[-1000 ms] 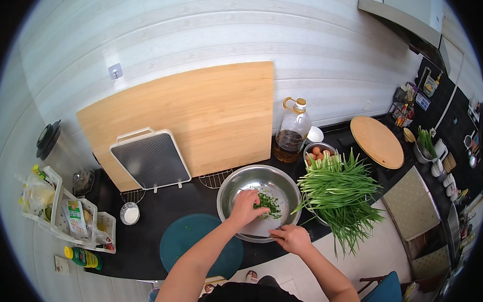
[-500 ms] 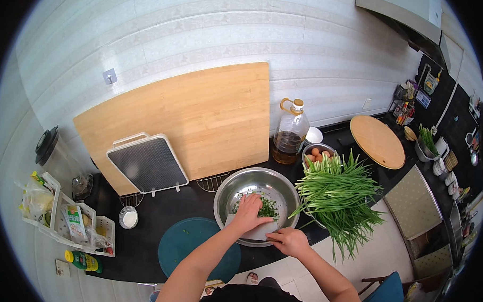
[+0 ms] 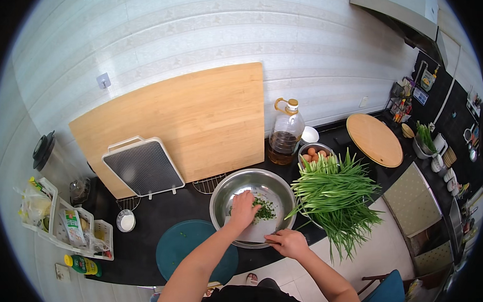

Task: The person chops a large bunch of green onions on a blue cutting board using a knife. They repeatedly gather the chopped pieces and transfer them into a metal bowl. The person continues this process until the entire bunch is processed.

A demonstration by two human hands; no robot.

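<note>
A wide steel bowl (image 3: 278,187) stands on the dark counter in front of me, with chopped green chives (image 3: 265,209) inside. My right hand (image 3: 289,244) grips a cleaver (image 3: 253,233) by its handle at the bowl's near right rim. The broad pale blade lies over the near part of the bowl. Reaching in from the left, my left hand (image 3: 243,209) has its fingers stretched out above the chives, just beyond the blade. Whether its fingertips touch the chives or the steel, I cannot tell. A large bunch of whole chives (image 3: 336,193) lies right of the bowl.
Left of the bowl lies a round teal cutting board (image 3: 173,249), partly under my left forearm. Behind stand a big wooden board (image 3: 208,115), an oil jug (image 3: 286,133) and a bowl of eggs (image 3: 315,152). A small cup of white powder (image 3: 127,221) and a white basket (image 3: 59,226) are farther left.
My left hand has drawn back from the cleaver blade toward the far left of the bowl, leaving more chives uncovered. The right hand keeps hold of the cleaver. The view has shifted slightly.
</note>
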